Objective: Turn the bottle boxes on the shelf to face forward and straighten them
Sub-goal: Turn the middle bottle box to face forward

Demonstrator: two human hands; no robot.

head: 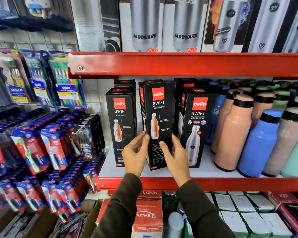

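Boxes stand upright on the shelf (pixel 205 171); I work the middle box (pixel 157 124). My left hand (pixel 135 154) pinches its left edge, fingers partly curled, with the left box (pixel 121 124) just beyond it. My right hand (pixel 175 154) clasps the right edge, close beside the right box (pixel 195 127). Between both hands the box stands slightly skewed, so I judge a small twist comes next.

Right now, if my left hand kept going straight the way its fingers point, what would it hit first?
The left hand already touches the middle cello box; pushing on, it would probably press that box's left edge.
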